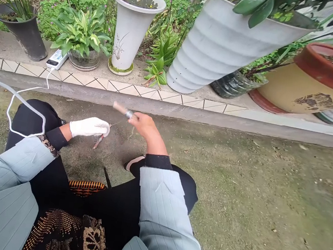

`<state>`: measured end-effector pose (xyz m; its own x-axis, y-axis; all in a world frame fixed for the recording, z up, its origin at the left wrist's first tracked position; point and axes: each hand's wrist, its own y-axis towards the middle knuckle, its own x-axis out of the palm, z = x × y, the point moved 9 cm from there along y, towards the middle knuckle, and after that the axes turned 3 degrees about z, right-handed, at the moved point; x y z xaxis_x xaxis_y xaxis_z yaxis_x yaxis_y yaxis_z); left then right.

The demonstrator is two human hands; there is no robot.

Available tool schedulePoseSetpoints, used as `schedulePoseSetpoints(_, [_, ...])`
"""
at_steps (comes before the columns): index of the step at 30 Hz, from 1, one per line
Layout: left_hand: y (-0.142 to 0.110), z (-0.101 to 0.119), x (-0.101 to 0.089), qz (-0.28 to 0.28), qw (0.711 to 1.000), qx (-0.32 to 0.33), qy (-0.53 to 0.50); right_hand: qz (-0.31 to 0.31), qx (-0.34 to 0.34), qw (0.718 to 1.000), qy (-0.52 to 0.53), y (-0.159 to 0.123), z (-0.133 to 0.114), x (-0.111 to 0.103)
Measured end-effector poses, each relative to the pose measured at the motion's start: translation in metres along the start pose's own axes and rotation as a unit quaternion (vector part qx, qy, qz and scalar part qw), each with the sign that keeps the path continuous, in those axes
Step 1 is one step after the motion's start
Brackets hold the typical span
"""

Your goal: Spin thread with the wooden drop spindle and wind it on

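Two tools held close together over mossy ground [237, 194].
Fingers of the right hand [145, 127] were closed round a soldering iron [121, 108]; the gloved left hand [89, 127] gripped small red pliers [97, 142] just beside it.

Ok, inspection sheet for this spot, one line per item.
Surface: mossy concrete ground.
Job's things: wooden-handled tool with metal collar; thin wire; small reddish piece, too small to identify.
Clutter: woven orange-and-black item by the lap.
Hands: left hand white-gloved, closed; right hand bare, gripping the tool.
Cables: thin white cord from power strip; thicker pale cable.
Surroundings: potted plants on tiled ledge.
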<state>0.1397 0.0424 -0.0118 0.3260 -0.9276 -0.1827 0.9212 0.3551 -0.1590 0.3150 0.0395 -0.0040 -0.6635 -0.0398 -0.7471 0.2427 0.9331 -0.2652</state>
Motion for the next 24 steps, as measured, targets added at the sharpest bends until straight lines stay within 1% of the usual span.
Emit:
schedulePoseSetpoints(1, [-0.002, 0.004, -0.004, 0.008, 0.999, 0.005, 0.032, -0.052, -0.01, 0.995, -0.079, -0.001, 0.0, 0.012])
schedulePoseSetpoints(2, [-0.003, 0.006, -0.009, 0.019, 0.998, 0.007, 0.065, -0.116, -0.025, 0.984, -0.132, -0.005, 0.0, 0.027])
schedulePoseSetpoints(3, [-0.004, 0.008, -0.014, 0.031, 0.995, 0.007, 0.096, -0.187, -0.039, 0.969, -0.159, -0.012, 0.0, 0.044])
schedulePoseSetpoints(5, [-0.006, 0.01, -0.024, 0.056, 0.988, 0.003, 0.142, -0.322, -0.057, 0.934, -0.146, -0.03, -0.002, 0.072])
schedulePoseSetpoints(6, [-0.006, 0.01, -0.028, 0.065, 0.986, -0.001, 0.156, -0.373, -0.061, 0.918, -0.121, -0.039, -0.005, 0.081])
schedulePoseSetpoints(8, [-0.007, 0.009, -0.033, 0.081, 0.982, -0.003, 0.172, -0.441, -0.071, 0.893, -0.057, -0.054, -0.014, 0.09])
schedulePoseSetpoints(11, [-0.006, 0.007, -0.037, 0.094, 0.977, 0.003, 0.191, -0.489, -0.107, 0.864, 0.047, -0.069, -0.035, 0.089])
schedulePoseSetpoints(13, [-0.005, 0.006, -0.034, 0.087, 0.976, 0.008, 0.197, -0.497, -0.134, 0.852, 0.099, -0.075, -0.047, 0.081])
schedulePoseSetpoints(15, [-0.004, 0.005, -0.031, 0.077, 0.978, 0.012, 0.194, -0.494, -0.153, 0.847, 0.121, -0.079, -0.054, 0.074])
schedulePoseSetpoints(18, [-0.002, 0.001, -0.028, 0.075, 0.981, 0.01, 0.177, -0.488, -0.17, 0.846, 0.132, -0.082, -0.056, 0.064])
schedulePoseSetpoints(20, [0.0, -0.002, -0.025, 0.079, 0.985, 0.008, 0.156, -0.462, -0.179, 0.855, 0.154, -0.079, -0.058, 0.057])
schedulePoseSetpoints(21, [0.001, -0.004, -0.024, 0.082, 0.986, 0.007, 0.142, -0.431, -0.179, 0.867, 0.176, -0.074, -0.059, 0.052])
schedulePoseSetpoints(22, [0.002, -0.006, -0.022, 0.082, 0.988, 0.008, 0.129, -0.384, -0.175, 0.883, 0.205, -0.066, -0.059, 0.046])
schedulePoseSetpoints(24, [0.003, -0.008, -0.016, 0.072, 0.992, 0.008, 0.102, -0.257, -0.153, 0.914, 0.274, -0.045, -0.054, 0.031])
